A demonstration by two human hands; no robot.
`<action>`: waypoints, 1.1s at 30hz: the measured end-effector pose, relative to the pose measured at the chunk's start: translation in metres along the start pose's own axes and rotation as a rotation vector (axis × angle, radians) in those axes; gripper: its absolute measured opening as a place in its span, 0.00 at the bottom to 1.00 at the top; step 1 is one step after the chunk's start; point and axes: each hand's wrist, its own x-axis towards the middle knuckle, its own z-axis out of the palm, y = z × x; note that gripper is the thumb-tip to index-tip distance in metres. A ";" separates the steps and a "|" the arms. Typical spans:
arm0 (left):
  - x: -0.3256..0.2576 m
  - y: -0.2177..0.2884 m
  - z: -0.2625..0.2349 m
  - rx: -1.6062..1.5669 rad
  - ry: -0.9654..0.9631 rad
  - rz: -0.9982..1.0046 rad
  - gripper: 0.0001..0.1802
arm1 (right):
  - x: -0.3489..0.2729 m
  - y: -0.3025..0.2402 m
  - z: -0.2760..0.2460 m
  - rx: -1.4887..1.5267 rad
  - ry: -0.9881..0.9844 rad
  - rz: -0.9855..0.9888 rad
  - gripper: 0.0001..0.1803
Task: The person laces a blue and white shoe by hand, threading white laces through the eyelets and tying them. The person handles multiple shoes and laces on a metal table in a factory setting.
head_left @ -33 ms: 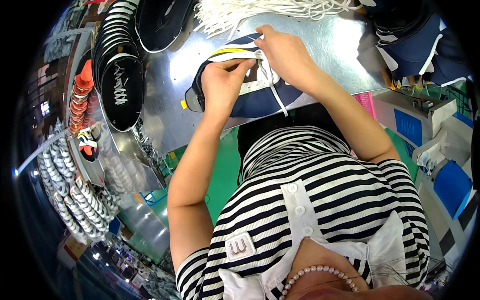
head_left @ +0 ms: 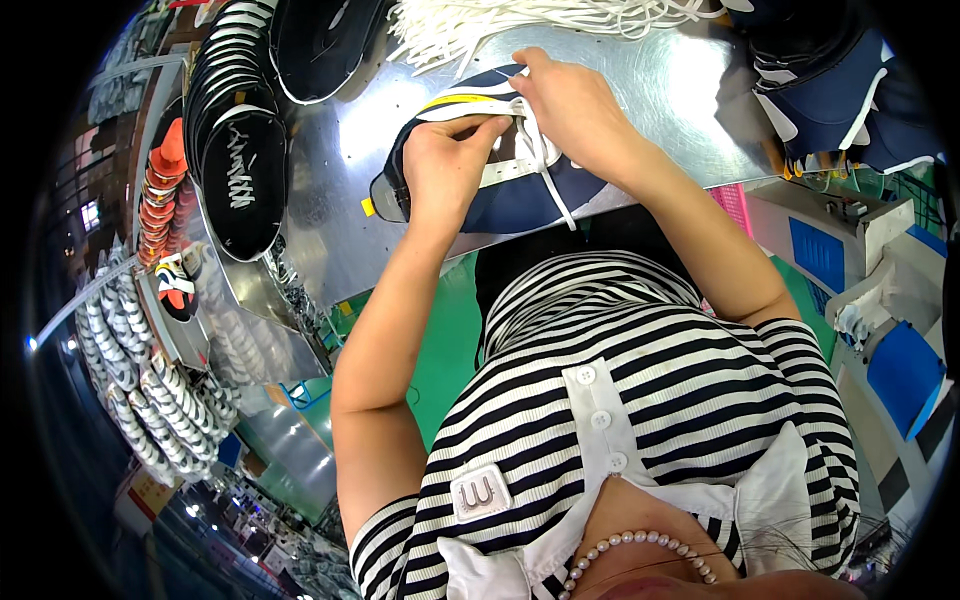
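A navy shoe upper (head_left: 590,187) with white eyelet strips and a yellow stripe lies on its side on the metal table, toe to the right. A white shoelace (head_left: 548,182) runs through some of its eyelets, and one loose end hangs over the near side. My left hand (head_left: 445,170) grips the upper beside the eyelets, thumb and fingers closed on its edge. Across the opening, my right hand (head_left: 575,112) pinches the lace at the far eyelet strip. Its fingertips partly hide the lace there.
White laces (head_left: 540,30) lie heaped at the table's far edge. A row of black shoe uppers (head_left: 240,190) stands at the left, with another black upper (head_left: 320,50) beside it. Navy uppers (head_left: 820,95) are piled at the right, above a grey machine (head_left: 840,225).
My left elbow has shifted slightly outward to the left. Both hands keep nearly the same place on the upper.
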 end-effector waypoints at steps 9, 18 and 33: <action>-0.019 0.024 -0.047 -0.551 -0.500 -0.241 0.11 | 0.000 -0.005 -0.002 -0.027 0.002 0.054 0.12; -0.118 0.070 -0.162 -0.469 0.233 0.597 0.04 | -0.002 0.003 0.002 -0.059 0.079 0.063 0.13; -0.019 0.020 -0.022 -0.030 -0.331 -0.155 0.14 | -0.004 0.003 -0.013 0.157 0.033 0.092 0.16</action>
